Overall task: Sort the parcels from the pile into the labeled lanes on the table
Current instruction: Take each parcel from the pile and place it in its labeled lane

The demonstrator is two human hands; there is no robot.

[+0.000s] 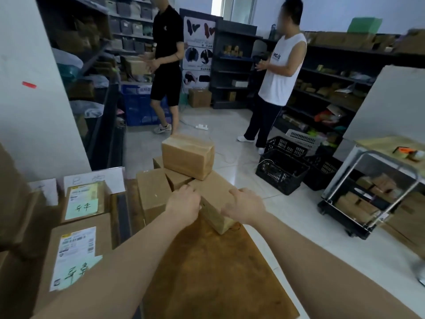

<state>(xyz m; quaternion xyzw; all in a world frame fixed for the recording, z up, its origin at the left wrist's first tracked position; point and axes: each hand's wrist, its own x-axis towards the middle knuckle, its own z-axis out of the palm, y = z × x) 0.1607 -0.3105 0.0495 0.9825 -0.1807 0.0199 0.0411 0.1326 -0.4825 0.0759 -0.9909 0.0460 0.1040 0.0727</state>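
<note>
A brown box (216,203) sits at the near edge of the pile, at the far end of the wooden table (213,268), tilted with 1 corner toward the camera. Both hands clamp it: the left hand (184,204) presses its left face, fingers curled over the top edge, and the right hand (245,206) lies palm-down on its right side, fingers wrapped over the top. Both forearms reach forward from the bottom of the view, nearly straight.

The pile holds about 5 plain boxes. 1 larger box (187,155) rests on top at 12 o'clock from the held one, and 1 upright box (153,194) stands at 9 o'clock, touching the pile.

At 8 o'clock, 2 labelled boxes lie flat, the nearer one (76,256) and the farther one (84,201), each with a green handwritten note.

At 2 o'clock on the floor are 3 black crates (281,171). At 3 o'clock stands 1 cart (368,199) loaded with boxes. 2 people stand at 12 o'clock by the shelves (331,84).
</note>
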